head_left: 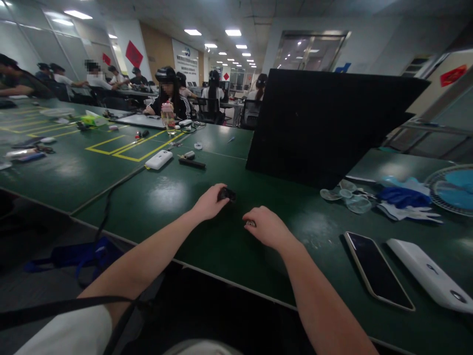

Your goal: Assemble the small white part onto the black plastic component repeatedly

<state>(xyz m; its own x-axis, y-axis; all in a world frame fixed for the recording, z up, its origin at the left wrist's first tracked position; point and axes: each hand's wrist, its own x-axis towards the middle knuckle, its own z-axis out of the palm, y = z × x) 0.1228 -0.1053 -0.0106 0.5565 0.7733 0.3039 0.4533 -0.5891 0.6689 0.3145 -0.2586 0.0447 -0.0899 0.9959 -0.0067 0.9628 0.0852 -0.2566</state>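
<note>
Left fingers (220,203) — black object (229,195), right fingers (252,216) — something indistinct (251,223)

The person has two bare hands, one left hand (210,202) and one right hand (268,228), with one black object (229,195) in the former and one small metallic piece (251,223) in the latter. The desk (170,190) carries one smartphone (379,271), one round fan (454,187), one large black panel (318,123), one drinking bottle (168,117) and, nearer, two white oblong devices (426,271). Three red diamond-shaped decorations (134,54) show beyond.
</note>
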